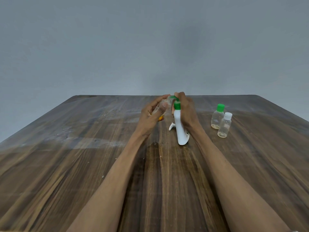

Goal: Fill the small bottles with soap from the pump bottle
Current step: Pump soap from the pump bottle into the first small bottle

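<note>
Head view: your left hand grips a tilted small bottle at the pump bottle nozzle; your right hand curls over the pump.

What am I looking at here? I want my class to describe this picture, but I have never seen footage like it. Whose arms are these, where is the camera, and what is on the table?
There is no machine: a person wears a camera on the head, looking down at their own arms. The left hand holds a small clear bottle tilted up to the green nozzle of a white pump bottle, which the right hand grips at the top. On the wooden table, to the right, stand two more small clear bottles: a green-capped bottle and a white-capped bottle. A small white piece lies beside the pump bottle.
</note>
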